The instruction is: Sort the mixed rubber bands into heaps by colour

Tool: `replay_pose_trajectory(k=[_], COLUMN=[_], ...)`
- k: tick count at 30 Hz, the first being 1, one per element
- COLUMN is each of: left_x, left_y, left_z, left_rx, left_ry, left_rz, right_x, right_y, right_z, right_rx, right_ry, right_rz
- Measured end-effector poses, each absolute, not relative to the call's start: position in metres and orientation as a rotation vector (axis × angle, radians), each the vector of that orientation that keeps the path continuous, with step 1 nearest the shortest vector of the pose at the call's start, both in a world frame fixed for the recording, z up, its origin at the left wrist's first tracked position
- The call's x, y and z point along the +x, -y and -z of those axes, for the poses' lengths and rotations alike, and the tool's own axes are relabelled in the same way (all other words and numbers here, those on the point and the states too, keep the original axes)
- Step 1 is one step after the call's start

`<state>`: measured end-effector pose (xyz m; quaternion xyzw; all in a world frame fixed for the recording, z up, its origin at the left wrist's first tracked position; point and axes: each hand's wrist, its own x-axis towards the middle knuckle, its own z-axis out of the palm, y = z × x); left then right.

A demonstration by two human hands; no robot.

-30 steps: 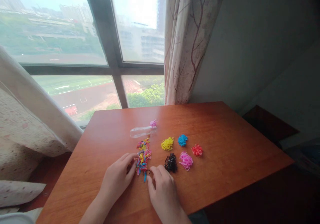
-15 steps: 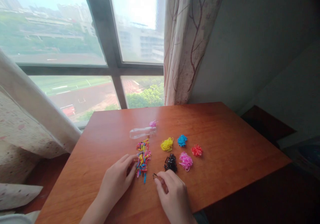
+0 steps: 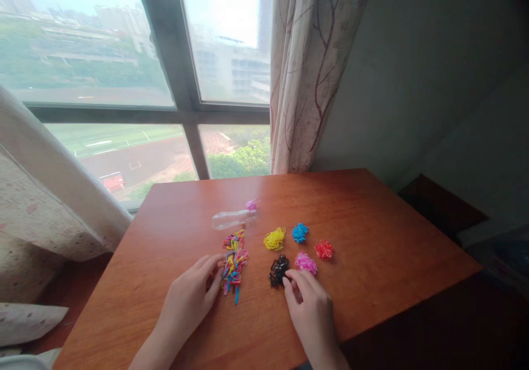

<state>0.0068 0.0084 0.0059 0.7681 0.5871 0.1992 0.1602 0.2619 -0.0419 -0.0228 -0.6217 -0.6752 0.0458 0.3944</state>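
Observation:
On the wooden table (image 3: 372,232) lies a mixed heap of coloured rubber bands (image 3: 232,262). To its right are small sorted piles: yellow (image 3: 275,239), blue (image 3: 300,232), red (image 3: 324,249), pink (image 3: 306,262) and black (image 3: 278,270). My left hand (image 3: 190,298) rests flat beside the mixed heap, fingertips touching its left edge, fingers loosely apart. My right hand (image 3: 311,306) has its fingertips pinched together at the right edge of the black pile; what they hold is too small to see.
A clear plastic bottle (image 3: 231,217) with a pink cap lies on its side behind the mixed heap. A window and a patterned curtain (image 3: 306,72) stand behind the table. A dark lower surface (image 3: 446,205) sits to the right.
My right hand carried a black band from beside the mixed heap rightward to the black pile. My left hand stayed by the mixed heap.

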Motion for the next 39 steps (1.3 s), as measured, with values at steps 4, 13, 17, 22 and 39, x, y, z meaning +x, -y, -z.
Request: replay_pose_trajectory(k=[4,13,17,22,39], left_x=[0.007,0.007,0.008,0.009,0.008], left_y=[-0.009,-0.008,-0.007,-0.007,-0.006], left_z=[-0.004,-0.006,-0.007,-0.008,-0.008], left_rx=[2.215,2.216,2.211,2.212,2.199], left_ry=[-1.677,-1.661,-1.677,-1.664,-1.685], left_rz=[-0.590,-0.609,-0.544,-0.485,-0.455], right_x=[0.259,0.211,0.186,0.179,0.284], right_y=[0.047,0.057,0.056,0.052,0.010], right_z=[0.020,0.013,0.010,0.013,-0.013], right_rx=[-1.559,-1.522,-1.607,-1.626,-1.649], right_ry=[1.699,1.913,2.003,2.002,1.745], right_rz=[-0.114,-0.279,-0.341,-0.304,-0.201])
